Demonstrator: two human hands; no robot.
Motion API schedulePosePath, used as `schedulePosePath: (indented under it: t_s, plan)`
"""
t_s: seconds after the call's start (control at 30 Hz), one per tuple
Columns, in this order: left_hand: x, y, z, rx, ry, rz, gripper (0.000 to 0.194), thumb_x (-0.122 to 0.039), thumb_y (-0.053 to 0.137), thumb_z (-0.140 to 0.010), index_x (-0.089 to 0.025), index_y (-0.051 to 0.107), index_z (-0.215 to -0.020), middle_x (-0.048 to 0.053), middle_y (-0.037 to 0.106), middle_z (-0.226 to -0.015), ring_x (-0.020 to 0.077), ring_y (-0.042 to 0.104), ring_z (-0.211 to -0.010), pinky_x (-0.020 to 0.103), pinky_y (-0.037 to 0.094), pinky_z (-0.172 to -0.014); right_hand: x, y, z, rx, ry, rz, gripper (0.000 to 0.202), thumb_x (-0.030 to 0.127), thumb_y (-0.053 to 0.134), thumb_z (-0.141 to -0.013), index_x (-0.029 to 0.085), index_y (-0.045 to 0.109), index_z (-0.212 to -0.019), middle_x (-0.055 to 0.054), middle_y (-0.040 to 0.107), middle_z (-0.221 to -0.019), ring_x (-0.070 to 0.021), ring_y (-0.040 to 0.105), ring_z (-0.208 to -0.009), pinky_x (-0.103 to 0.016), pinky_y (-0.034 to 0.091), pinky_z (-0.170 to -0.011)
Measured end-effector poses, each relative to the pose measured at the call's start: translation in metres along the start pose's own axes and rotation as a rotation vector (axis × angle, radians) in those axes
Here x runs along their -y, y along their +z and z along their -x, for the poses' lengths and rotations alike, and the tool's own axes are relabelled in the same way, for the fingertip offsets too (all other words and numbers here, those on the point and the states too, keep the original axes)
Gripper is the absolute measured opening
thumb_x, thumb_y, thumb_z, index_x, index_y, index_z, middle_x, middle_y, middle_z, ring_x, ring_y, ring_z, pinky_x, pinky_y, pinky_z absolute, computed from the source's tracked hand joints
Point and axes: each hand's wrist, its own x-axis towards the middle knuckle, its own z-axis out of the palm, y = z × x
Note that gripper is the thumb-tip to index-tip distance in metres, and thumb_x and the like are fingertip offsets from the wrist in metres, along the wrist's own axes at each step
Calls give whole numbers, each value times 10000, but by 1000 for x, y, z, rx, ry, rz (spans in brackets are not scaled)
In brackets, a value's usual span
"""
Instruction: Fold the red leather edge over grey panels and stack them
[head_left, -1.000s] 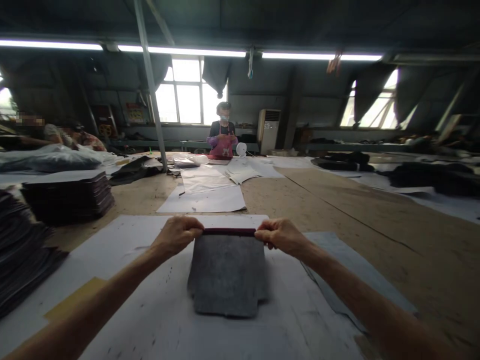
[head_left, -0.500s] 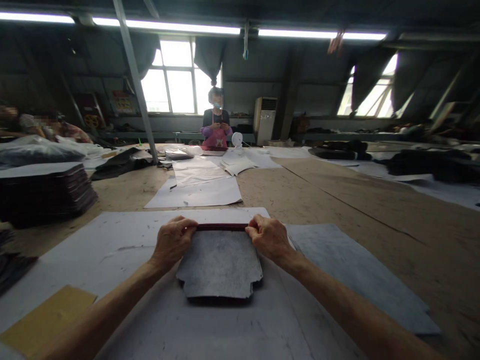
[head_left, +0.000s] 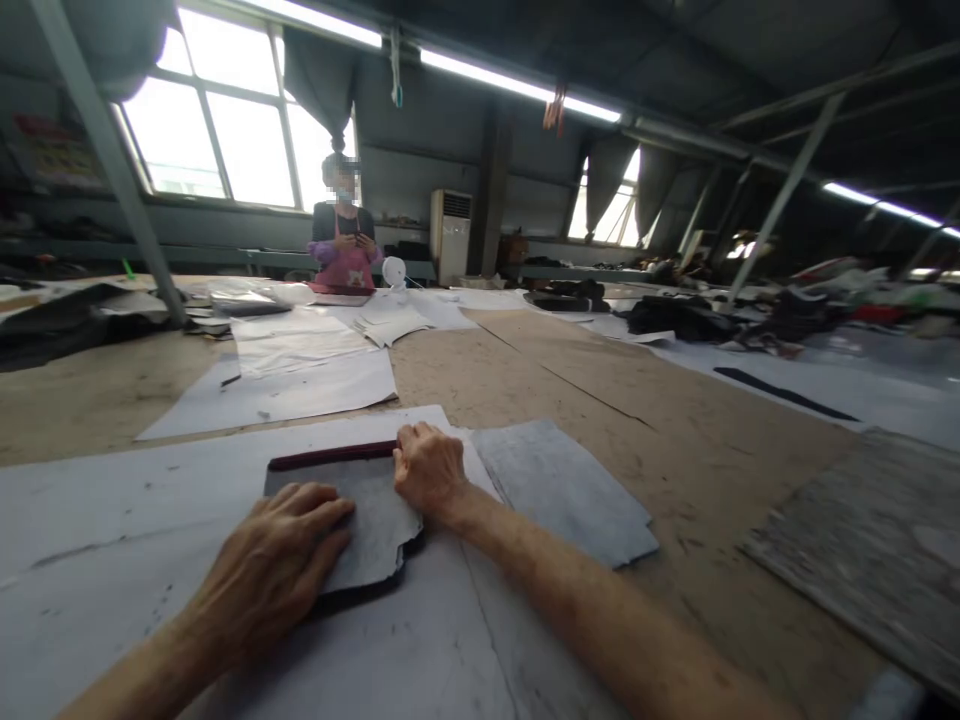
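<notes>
A grey notched piece (head_left: 371, 520) lies on white paper, with a dark red folded strip (head_left: 330, 456) along its far edge and a dark layer showing beneath. My left hand (head_left: 274, 550) rests flat on the left part of the grey piece, fingers extended. At the right end of the red strip, my right hand (head_left: 431, 465) has its fingers closed on the strip's corner. Just right of that hand, a larger blue-grey sheet (head_left: 562, 490) lies on the table.
White sheets (head_left: 315, 390) lie beyond the work. A thick grey slab (head_left: 862, 540) is at the right. Across the table (head_left: 510, 370) stands a person (head_left: 345, 235) in a pink apron, beside a small white fan (head_left: 394, 272). A metal post (head_left: 112, 160) rises at the left.
The view has turned right. My left hand has let go of the strip's left end and moved down onto the grey piece. My right hand remains at the strip's right end.
</notes>
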Motion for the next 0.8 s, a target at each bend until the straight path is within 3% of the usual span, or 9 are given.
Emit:
schedulePosePath:
  t_s: [0.2,0.33,0.47,0.53,0.63,0.73,0.8]
  plan:
    - [-9,0,0,68,-54,-40,283,-320,414,-843,-232,610,-1027,52,587,-1048,219,547,-933,374,452,-826,-35,-30,10,99,99,-78,246,329,478,-891,131,542,-1022,-45,573,-950,-128,570,-775,-299,497,-679]
    - [-10,1,2,43,-12,-76,284,-291,399,-845,-222,600,-1034,60,588,-1051,233,543,-941,393,448,-831,-67,-67,61,93,191,29,206,303,482,-876,132,598,-886,-25,595,-805,-137,567,-719,-285,463,-651]
    - [-11,1,2,33,-9,-122,281,-299,401,-845,-213,610,-1012,58,610,-1031,231,561,-921,379,461,-804,-77,-91,123,116,187,168,169,296,634,-712,136,635,-765,-65,603,-784,-192,562,-728,-291,416,-646]
    - [-12,-2,1,18,-12,-135,292,-308,413,-841,-183,602,-1024,70,624,-1010,240,567,-913,395,454,-814,-78,-93,142,144,123,198,177,283,662,-673,131,627,-755,-74,592,-817,-199,548,-774,-279,410,-667]
    - [-19,-10,3,-57,-10,-162,317,-322,423,-839,-144,584,-1047,98,599,-1076,276,539,-967,453,397,-881,-82,-86,154,148,14,232,80,195,563,-761,129,603,-741,-81,576,-853,-193,513,-853,-268,390,-731]
    - [-42,-15,8,-147,89,-113,262,-303,438,-843,-177,582,-1022,80,572,-1109,264,527,-964,452,387,-866,-92,-74,153,152,-94,264,145,93,464,-795,122,589,-728,-80,573,-819,-190,494,-828,-275,376,-728]
    - [-65,-14,11,-112,169,17,223,-252,433,-849,-197,570,-1017,59,582,-1055,226,532,-926,409,415,-824,-100,-68,150,150,-146,283,155,63,454,-778,113,580,-703,-86,564,-777,-196,484,-784,-285,374,-697]
